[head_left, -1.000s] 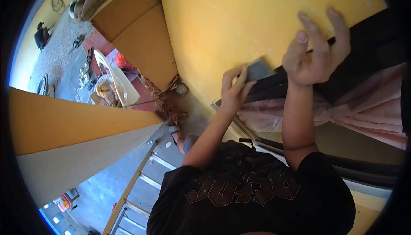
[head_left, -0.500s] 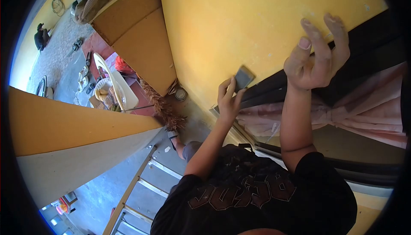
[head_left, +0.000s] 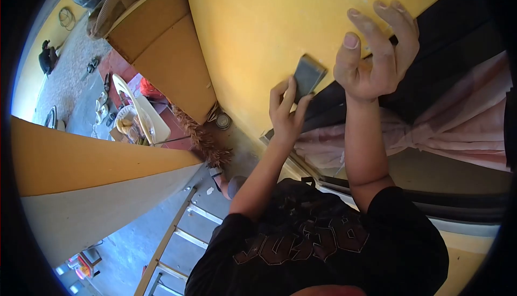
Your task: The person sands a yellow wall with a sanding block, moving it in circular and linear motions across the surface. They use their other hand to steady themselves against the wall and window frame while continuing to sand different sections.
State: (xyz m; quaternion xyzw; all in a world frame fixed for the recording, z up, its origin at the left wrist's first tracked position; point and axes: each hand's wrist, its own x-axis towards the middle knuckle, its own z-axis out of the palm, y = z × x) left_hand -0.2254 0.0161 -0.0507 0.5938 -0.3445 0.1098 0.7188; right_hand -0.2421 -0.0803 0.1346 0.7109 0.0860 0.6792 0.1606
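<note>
Against the yellow painted wall (head_left: 258,21), just above the left hand (head_left: 287,114), sits a small flat grey rectangular pad (head_left: 308,75). The left grip is pressed together on the pad's lower end, thumb on one side and fingers on the other. The upper part stands free of the grip and lies close to the wall, though I cannot tell whether it is touching.

Beside that grip, towards the dark frame (head_left: 452,32), the right hand (head_left: 371,64) is raised with its grip spread and holding nothing. The fingers are bent and apart. Whether their tips rest on the wall or the frame edge I cannot tell.

Below the right grip a pink gathered curtain (head_left: 452,118) hangs behind the frame. Far beneath both grips are a wooden ladder (head_left: 172,237), a bundle of dry straw broom (head_left: 203,140) and a white plastic chair (head_left: 145,110).

The pad looks thin and light, so one hand should carry it easily. It seems likely to be somewhat bendable rather than brittle, perhaps with a rough face that resists slipping. Taking hold at the short lower end or along the two long edges would leave the flat face free against the wall. A pinch too near a corner might let it twist.
</note>
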